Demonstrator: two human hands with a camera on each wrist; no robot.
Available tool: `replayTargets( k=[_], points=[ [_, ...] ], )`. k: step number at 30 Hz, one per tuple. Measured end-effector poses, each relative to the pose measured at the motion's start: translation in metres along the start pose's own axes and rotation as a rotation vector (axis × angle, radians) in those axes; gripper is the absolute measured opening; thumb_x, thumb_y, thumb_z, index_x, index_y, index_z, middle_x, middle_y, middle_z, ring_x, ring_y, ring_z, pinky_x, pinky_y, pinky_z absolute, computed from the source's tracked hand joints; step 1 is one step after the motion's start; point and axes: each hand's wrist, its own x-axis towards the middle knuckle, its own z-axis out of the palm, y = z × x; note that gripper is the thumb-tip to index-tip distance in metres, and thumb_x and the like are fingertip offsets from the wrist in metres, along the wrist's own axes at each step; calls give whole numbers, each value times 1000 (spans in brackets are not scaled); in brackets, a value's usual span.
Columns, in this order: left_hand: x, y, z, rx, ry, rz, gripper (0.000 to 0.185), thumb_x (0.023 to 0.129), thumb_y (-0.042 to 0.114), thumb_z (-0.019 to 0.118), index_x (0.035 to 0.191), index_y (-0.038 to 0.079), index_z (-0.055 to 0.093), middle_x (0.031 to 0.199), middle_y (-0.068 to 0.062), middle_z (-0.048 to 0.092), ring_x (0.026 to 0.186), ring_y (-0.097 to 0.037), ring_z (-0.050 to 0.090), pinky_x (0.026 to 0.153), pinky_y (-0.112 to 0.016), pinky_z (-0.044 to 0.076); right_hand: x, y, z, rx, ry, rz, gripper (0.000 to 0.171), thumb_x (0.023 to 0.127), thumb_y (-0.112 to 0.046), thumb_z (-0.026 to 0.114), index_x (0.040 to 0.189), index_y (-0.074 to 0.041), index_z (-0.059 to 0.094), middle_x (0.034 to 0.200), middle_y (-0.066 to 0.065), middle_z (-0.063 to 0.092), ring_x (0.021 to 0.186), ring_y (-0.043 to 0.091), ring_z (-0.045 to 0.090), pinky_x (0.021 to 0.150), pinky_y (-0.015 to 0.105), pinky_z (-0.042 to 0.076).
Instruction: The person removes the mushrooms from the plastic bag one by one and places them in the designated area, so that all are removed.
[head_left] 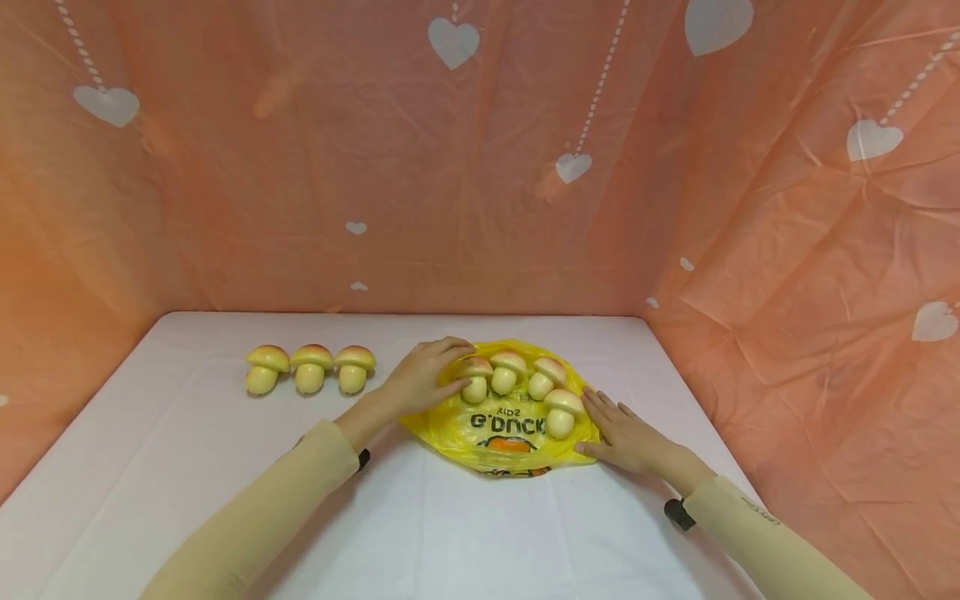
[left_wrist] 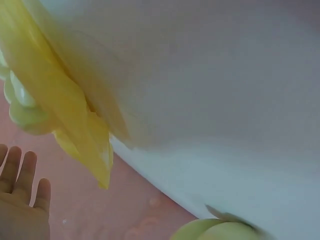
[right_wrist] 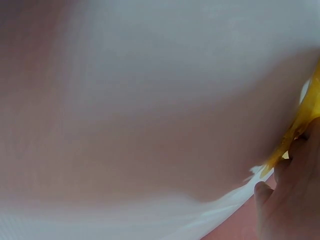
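A yellow plastic bag (head_left: 491, 435) with duck print and lettering lies on the table, and several toy mushrooms (head_left: 561, 412) with cream stems and reddish-yellow caps sit on top of it. At the bag's left side is my left hand (head_left: 423, 375), its thumb and fingers around the leftmost mushroom (head_left: 476, 388); the left wrist view shows those fingers (left_wrist: 25, 175) straight and slightly spread. My right hand (head_left: 626, 433) rests at the bag's right edge with fingers extended. In the right wrist view its fingers (right_wrist: 297, 147) touch the yellow plastic, partly hidden.
Three more toy mushrooms (head_left: 309, 368) stand in a row on the white tablecloth (head_left: 225, 450), left of the bag. An orange curtain (head_left: 480, 208) with white hearts borders the table's back and sides.
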Motion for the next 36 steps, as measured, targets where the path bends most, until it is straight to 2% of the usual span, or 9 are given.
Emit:
replayTargets(
  k=[6, 12, 20, 26, 36],
  points=[
    [8, 3, 4, 39, -96, -9, 43, 99, 29, 72, 137, 10, 66, 143, -10, 60, 131, -30, 58, 113, -52, 44, 1, 2, 2, -2, 3, 0, 93, 104, -56, 54, 162, 8, 19, 171, 24, 12, 156, 48, 14, 123, 67, 15],
    [11, 3, 8, 89, -154, 1, 50, 97, 32, 75, 140, 8, 64, 143, -11, 60, 134, -30, 56, 112, -52, 44, 1, 2, 2, 1, -3, 2, 93, 104, -57, 53, 162, 8, 19, 171, 24, 12, 156, 47, 14, 123, 67, 15],
    [14, 3, 11, 80, -159, -13, 59, 92, 39, 80, 140, 9, 62, 145, -11, 58, 135, -29, 54, 113, -52, 43, 1, 2, 2, -1, 1, 3, 93, 104, -56, 55, 162, 7, 20, 171, 24, 13, 156, 47, 14, 123, 67, 16],
    [16, 5, 11, 62, -173, -47, 64, 88, 35, 85, 140, 8, 61, 146, -12, 58, 137, -30, 53, 113, -52, 42, 1, 3, 3, -4, 3, 3, 94, 103, -58, 54, 162, 7, 19, 171, 23, 13, 156, 46, 14, 124, 66, 16],
    [19, 7, 12, 64, -192, -53, 66, 86, 27, 87, 142, 7, 58, 147, -14, 57, 138, -32, 52, 112, -52, 43, 2, 3, 3, -7, 14, -1, 94, 103, -57, 54, 162, 8, 20, 171, 24, 14, 156, 47, 15, 123, 67, 17]
  ],
)
